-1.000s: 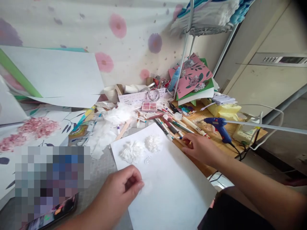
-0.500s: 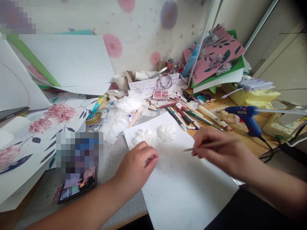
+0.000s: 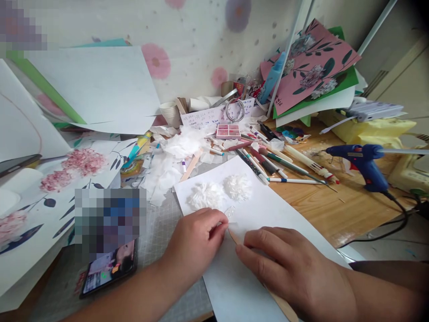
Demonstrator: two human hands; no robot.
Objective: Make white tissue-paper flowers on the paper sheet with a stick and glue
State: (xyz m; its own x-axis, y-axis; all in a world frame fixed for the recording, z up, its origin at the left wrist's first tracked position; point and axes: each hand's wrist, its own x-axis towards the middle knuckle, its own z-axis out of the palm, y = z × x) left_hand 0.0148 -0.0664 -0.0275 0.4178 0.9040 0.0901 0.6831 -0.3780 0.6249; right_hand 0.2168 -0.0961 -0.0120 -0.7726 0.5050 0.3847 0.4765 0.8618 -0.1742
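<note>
On a white sheet of paper (image 3: pixel 231 273) lie two fluffy white tissue flowers (image 3: pixel 207 195), side by side near its far end. My left hand (image 3: pixel 197 241) is closed in a pinch just below the left flower, with a small translucent scrap (image 3: pixel 231 223) at its fingertips. My right hand (image 3: pixel 295 268) is wrapped round a thin wooden stick (image 3: pixel 235 237), whose pointed tip reaches the left fingertips. The stick's wider end shows below my right palm.
A phone (image 3: pixel 110 273) lies on the grey cutting mat (image 3: pixel 157 232) at left. Pens and brushes (image 3: pixel 261 161), crumpled tissue (image 3: pixel 184 141) and a pink palette (image 3: pixel 228 131) sit behind the paper. A blue glue gun (image 3: pixel 362 163) is at right.
My right hand has come down and left, bringing the stick's tip to my left fingertips. The left hand has shifted slightly down. The view has moved a little.
</note>
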